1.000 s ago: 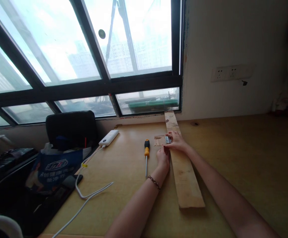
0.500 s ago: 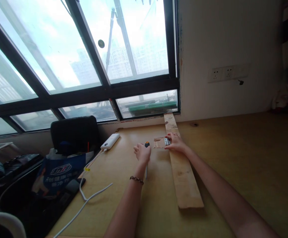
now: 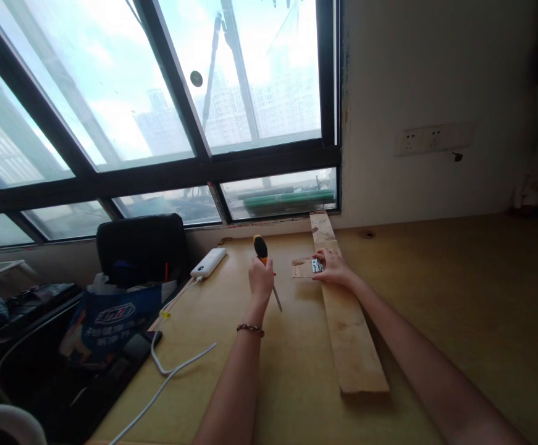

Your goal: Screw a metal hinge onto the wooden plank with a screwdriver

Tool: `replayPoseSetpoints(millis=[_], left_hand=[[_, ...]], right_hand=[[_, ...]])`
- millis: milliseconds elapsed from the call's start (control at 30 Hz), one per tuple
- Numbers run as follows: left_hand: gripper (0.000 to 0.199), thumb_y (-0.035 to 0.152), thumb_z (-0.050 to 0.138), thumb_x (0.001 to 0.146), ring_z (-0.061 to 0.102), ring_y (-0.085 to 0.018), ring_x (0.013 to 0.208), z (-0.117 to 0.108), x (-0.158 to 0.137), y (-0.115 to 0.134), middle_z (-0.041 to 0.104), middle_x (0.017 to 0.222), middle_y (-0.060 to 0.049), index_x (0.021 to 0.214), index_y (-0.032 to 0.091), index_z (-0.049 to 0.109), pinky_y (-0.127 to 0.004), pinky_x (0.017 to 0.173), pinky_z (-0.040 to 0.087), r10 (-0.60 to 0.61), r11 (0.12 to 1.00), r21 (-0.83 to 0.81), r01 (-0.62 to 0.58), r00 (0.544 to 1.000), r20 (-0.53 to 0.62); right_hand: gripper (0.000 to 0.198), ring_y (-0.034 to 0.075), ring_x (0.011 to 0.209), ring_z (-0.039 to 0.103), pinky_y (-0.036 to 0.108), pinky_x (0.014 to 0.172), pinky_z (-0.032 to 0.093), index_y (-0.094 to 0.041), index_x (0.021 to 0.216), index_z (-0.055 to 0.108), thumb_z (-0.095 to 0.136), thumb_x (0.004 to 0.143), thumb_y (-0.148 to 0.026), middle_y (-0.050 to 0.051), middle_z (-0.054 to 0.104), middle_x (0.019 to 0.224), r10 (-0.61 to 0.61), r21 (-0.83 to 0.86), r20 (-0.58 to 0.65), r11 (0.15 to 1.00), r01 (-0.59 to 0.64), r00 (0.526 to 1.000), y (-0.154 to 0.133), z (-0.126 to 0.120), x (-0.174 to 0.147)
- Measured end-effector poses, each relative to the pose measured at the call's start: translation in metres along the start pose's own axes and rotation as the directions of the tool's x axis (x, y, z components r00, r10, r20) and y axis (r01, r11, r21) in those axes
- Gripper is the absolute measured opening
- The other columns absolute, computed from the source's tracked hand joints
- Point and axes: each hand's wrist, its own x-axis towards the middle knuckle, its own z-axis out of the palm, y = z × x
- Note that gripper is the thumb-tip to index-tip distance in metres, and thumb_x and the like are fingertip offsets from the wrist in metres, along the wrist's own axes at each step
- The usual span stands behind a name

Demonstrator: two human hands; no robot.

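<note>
My left hand is closed around a screwdriver with a black, orange and yellow handle. The handle's end sticks up above my fist, and the metal shaft slants down to the right below it. With thumb and fingers, my right hand grips a small silver metal hinge by its edges. Beside the hinge, a short thin wood piece juts out to the left. Under my right hand lies a long wooden board; how the hinge meets the board is hidden by my fingers.
A white power bank with a white cable lies along the table's left side. Beyond that edge are a black chair and a blue bag. The window and wall bound the tabletop at the back.
My left hand has turned the screwdriver, so its handle now stands up and the shaft slants right. My right hand stays at the hinge. The whole view has shifted slightly.
</note>
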Motion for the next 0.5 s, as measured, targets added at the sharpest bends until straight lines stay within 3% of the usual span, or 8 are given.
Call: replayPoseSetpoints(millis=[33,67,133,167,233,300,400,500], left_hand=[[0.029,0.042,0.046,0.078,0.06,-0.017,0.054,-0.004,0.005,0.012,0.06,0.067,-0.006,0.085,0.014,0.049,-0.032,0.058,0.048,0.024,0.97,-0.243,-0.025,1.0,-0.005],[0.027,0.042,0.049,0.076,0.059,-0.015,0.053,-0.008,0.01,0.025,0.058,0.065,-0.003,0.083,0.015,0.048,-0.031,0.058,0.048,0.039,0.88,-0.473,-0.032,0.999,0.006],[0.024,0.036,0.058,0.072,0.058,-0.011,0.057,-0.013,0.018,0.055,0.054,0.064,0.001,0.077,0.016,0.047,-0.028,0.062,0.048,0.084,0.609,-0.793,-0.013,0.995,0.048],[0.022,0.031,0.062,0.069,0.057,-0.009,0.058,-0.015,0.021,0.069,0.053,0.065,0.002,0.075,0.016,0.047,-0.026,0.064,0.048,0.128,0.48,-0.877,-0.006,0.99,0.064],[0.023,0.023,0.068,0.063,0.054,-0.007,0.057,-0.015,0.023,0.092,0.051,0.063,0.003,0.072,0.015,0.048,-0.021,0.06,0.045,0.199,0.338,-0.94,0.039,0.974,0.112],[0.025,0.023,0.071,0.061,0.049,-0.005,0.052,-0.011,0.022,0.104,0.046,0.057,0.005,0.066,0.016,0.047,-0.018,0.051,0.039,0.239,0.313,-0.948,0.064,0.96,0.143],[0.034,0.024,0.073,0.058,0.04,-0.002,0.044,0.001,0.016,0.106,0.038,0.048,0.008,0.056,0.016,0.04,-0.017,0.044,0.032,0.219,0.357,-0.931,0.081,0.961,0.168],[0.04,0.026,0.075,0.055,0.035,-0.002,0.04,0.011,0.009,0.103,0.032,0.045,0.01,0.055,0.017,0.036,-0.018,0.043,0.03,0.204,0.39,-0.904,0.178,0.94,0.273]], right_hand=[[0.064,0.024,0.1,0.049,0.035,0.084,0.04,-0.019,0.103,0.054,0.078,0.046,-0.037,0.007,0.056,0.11,0.001,-0.005,-0.002,1.0,-0.001,1.0,-0.001,0.0,0.0],[0.064,0.024,0.1,0.049,0.035,0.084,0.04,-0.019,0.103,0.054,0.078,0.046,-0.037,0.007,0.056,0.111,0.0,-0.01,-0.004,1.0,0.0,1.0,-0.001,0.0,0.0],[0.065,0.024,0.1,0.049,0.035,0.084,0.04,-0.019,0.103,0.054,0.078,0.046,-0.038,0.006,0.056,0.111,-0.002,-0.017,-0.009,1.0,0.001,1.0,-0.002,-0.001,-0.001],[0.064,0.024,0.1,0.049,0.035,0.084,0.04,-0.019,0.103,0.054,0.078,0.046,-0.038,0.006,0.056,0.111,-0.002,-0.02,-0.01,1.0,0.002,1.0,-0.003,-0.001,-0.001],[0.064,0.023,0.1,0.049,0.035,0.085,0.04,-0.019,0.103,0.054,0.078,0.046,-0.039,0.006,0.056,0.111,-0.005,-0.025,-0.006,1.0,0.005,1.0,-0.004,-0.003,-0.001],[0.065,0.023,0.1,0.049,0.035,0.085,0.039,-0.02,0.104,0.054,0.077,0.047,-0.039,0.005,0.056,0.112,-0.01,-0.03,0.004,0.999,0.01,1.0,-0.005,-0.004,-0.001],[0.065,0.023,0.1,0.049,0.035,0.086,0.039,-0.021,0.106,0.054,0.077,0.048,-0.04,0.005,0.055,0.112,-0.006,-0.032,0.013,0.999,0.007,1.0,-0.006,-0.005,-0.001],[0.065,0.024,0.101,0.049,0.035,0.085,0.039,-0.021,0.106,0.054,0.077,0.048,-0.04,0.005,0.055,0.112,0.006,-0.019,0.02,1.0,-0.006,1.0,-0.007,-0.005,-0.001]])
